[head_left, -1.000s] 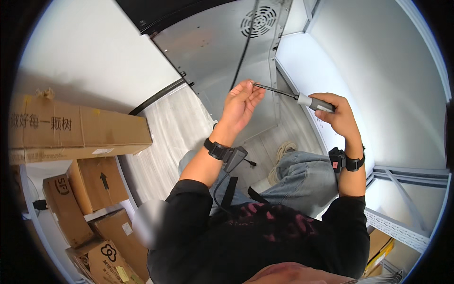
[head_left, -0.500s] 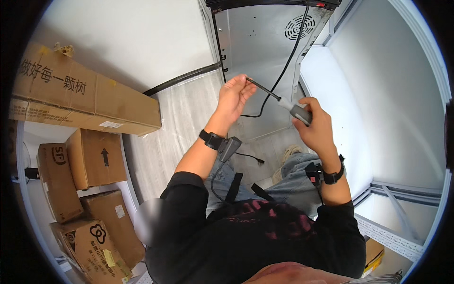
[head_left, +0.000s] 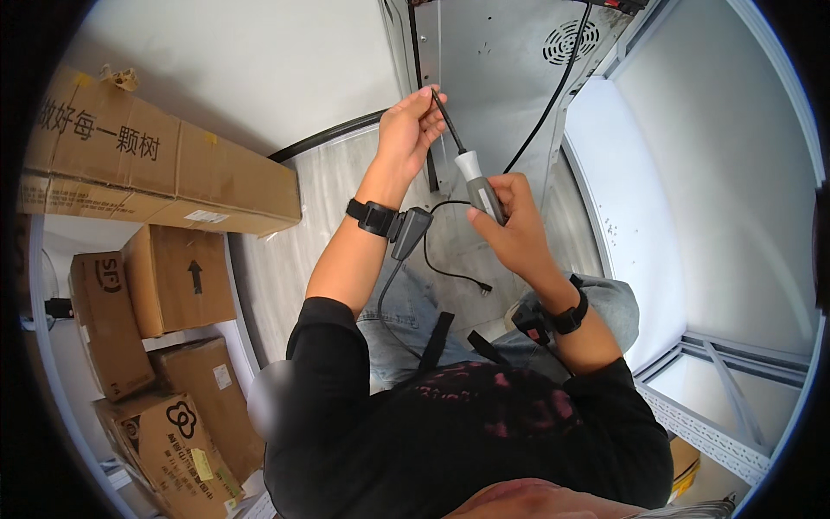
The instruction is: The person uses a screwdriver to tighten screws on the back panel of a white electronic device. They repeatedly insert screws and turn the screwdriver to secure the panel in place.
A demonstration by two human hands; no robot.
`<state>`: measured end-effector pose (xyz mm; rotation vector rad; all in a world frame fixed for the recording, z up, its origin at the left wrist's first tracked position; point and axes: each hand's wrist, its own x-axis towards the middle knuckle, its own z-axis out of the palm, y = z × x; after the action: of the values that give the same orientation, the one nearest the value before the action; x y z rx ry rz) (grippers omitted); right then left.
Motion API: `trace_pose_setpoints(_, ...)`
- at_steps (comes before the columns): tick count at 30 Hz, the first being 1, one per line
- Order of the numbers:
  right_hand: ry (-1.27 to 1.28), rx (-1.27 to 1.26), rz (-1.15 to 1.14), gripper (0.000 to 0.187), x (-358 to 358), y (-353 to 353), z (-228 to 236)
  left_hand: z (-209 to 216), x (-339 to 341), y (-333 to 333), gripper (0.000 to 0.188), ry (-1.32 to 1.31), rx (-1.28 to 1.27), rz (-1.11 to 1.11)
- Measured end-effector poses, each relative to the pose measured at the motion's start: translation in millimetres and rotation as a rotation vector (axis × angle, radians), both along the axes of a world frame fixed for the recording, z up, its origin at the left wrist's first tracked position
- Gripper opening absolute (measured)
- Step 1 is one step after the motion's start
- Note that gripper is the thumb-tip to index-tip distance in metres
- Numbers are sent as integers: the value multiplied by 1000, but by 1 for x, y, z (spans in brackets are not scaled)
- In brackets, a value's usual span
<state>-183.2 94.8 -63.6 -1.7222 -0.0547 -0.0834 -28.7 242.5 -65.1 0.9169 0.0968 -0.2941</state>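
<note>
My right hand is closed around the grey handle of a screwdriver. The dark shaft points up and slightly left, away from me. Its far end sits between the fingertips of my left hand, which pinches it; whether a screw is also there is too small to tell. Both hands are in front of a grey metal appliance panel with a round vent. The tip looks near the panel's left edge, but I cannot tell if it touches.
A black power cord runs down the panel, and a plug lies on the wood-look floor. A long cardboard box and several smaller boxes stand at left. A white panel is at right.
Both hands have moved left and farther up with the screwdriver, which now stands more upright. The metal panel appears larger and shifted right in view.
</note>
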Motion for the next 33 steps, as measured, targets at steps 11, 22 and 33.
trace_pose_setpoints(11,120,239,36,37,12,10,8,2,13,2,17,1,31,26)
trace_pose_setpoints(22,222,371,49,42,16,11,16,4,16,3,16,12,65,7)
trace_pose_setpoints(33,319,464,108,38,16,9,20,17,-5,11,20,-66,93,-227)
